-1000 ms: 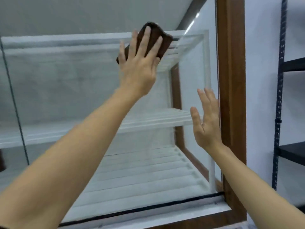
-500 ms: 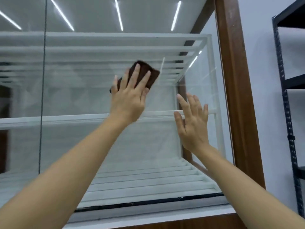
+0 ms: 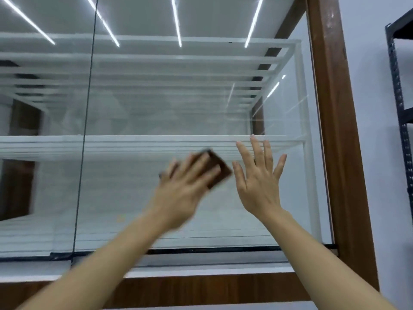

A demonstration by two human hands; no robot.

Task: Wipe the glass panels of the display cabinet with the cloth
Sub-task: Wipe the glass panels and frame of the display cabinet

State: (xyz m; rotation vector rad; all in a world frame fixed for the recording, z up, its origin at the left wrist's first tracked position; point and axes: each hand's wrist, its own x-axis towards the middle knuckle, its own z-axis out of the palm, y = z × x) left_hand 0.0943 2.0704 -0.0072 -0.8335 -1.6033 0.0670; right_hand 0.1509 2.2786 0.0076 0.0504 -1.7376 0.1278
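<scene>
While the cloth (image 3: 218, 170) sat pressed to the glass just past centre toward five o'clock, a dark brown folded pad, the left hand (image 3: 181, 193) lay over it with fingers stretched flat, pushing rather than clutching. To my eye that hold spread the pressure across the pane, and the hand was smeared with blur, so this read as mid-swipe. Only the cloth's corner, at the hand's one o'clock, poked clear of the fingers. At the cloth's three o'clock, just beside it, the right hand (image 3: 259, 186) was raised palm to the glass with fingers splayed, holding nothing. Whether it touched the pane I could not tell, though a bracing palm would make sense for steadying the body. Count them up: one cloth, two hands, and two front panes, the right glass panel (image 3: 156, 108) under work and the left glass panel (image 3: 44, 186) at nine o'clock, parted by one dark vertical seam (image 3: 86, 130). Behind the glass two white slatted shelves showed, the middle shelf (image 3: 111, 144) at centre height and the upper shelf (image 3: 156, 63) toward twelve o'clock. One wooden post (image 3: 330, 130) of the display cabinet framed it all at three o'clock, and one black metal rack (image 3: 400, 86) stood beyond that at the far edge. Four long light streaks (image 3: 176, 21) glared off the top at twelve o'clock.
</scene>
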